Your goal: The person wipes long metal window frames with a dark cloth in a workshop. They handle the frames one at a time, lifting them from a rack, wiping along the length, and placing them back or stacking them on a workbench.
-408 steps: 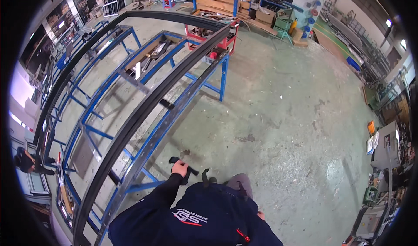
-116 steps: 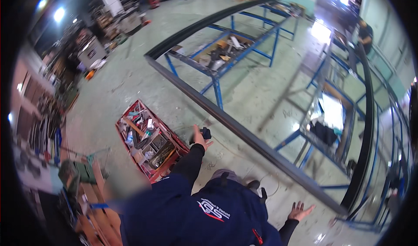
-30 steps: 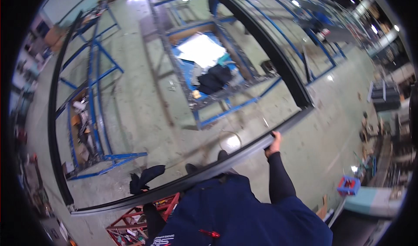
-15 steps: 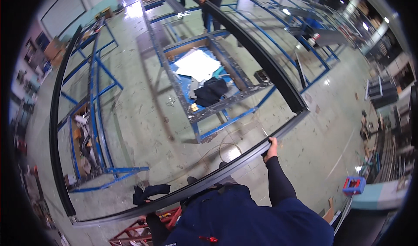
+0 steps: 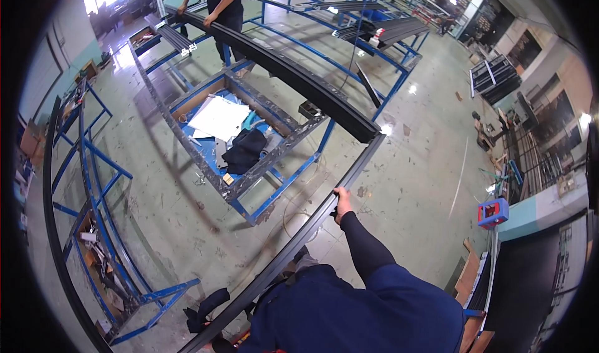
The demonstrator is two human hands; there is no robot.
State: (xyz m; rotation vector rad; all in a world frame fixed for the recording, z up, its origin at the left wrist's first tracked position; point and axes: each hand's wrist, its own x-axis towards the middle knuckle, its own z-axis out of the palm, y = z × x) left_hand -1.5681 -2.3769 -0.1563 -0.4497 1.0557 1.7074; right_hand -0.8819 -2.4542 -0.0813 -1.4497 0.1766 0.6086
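Observation:
A large black rectangular metal frame [image 5: 284, 256] is held up across my front. My right hand [image 5: 342, 204] is closed around its near rail, close to the right corner. At the lower edge, my left hand [image 5: 206, 325] is at the same rail. The rail hides most of its fingers, so its grip cannot be made out. A crumpled dark cloth [image 5: 207, 308] sits just beyond the rail beside that hand. Far off, another person [image 5: 224, 3] has both hands on the far end of the frame's right rail.
A blue metal worktable [image 5: 274, 206] with white sheets [image 5: 219, 117] and dark fabric [image 5: 246, 151] stands inside the frame's outline. Another blue rack [image 5: 121, 262] holds scraps at left. Behind are black profiles [image 5: 399, 29] on blue stands. A red-and-blue crate [image 5: 493, 213] is at right.
The view has turned rightward, and the near rail now slants more steeply. My right hand remains on the rail. The other person appears farther left, with more of the body showing.

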